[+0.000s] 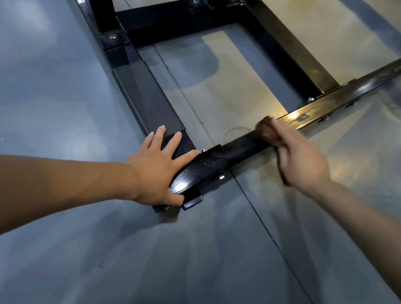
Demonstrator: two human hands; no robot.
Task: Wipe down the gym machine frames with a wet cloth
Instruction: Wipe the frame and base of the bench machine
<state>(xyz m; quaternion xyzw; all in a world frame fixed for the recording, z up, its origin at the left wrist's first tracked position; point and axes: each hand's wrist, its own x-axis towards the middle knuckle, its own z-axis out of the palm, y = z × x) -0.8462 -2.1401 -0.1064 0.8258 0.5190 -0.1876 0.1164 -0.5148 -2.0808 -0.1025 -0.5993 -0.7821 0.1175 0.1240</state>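
Observation:
A black steel machine frame lies low on the floor, its bars meeting at a near corner. My left hand rests flat on that corner with fingers spread and the thumb along the near end. My right hand grips a brown cloth and presses it on the glossy front bar that runs up to the right. The right hand and cloth are blurred by motion.
The grey polished floor surrounds the frame, with a thin seam line running through it. Cross bars and upright posts of the machine stand further back. Bolts stick out at the frame joints.

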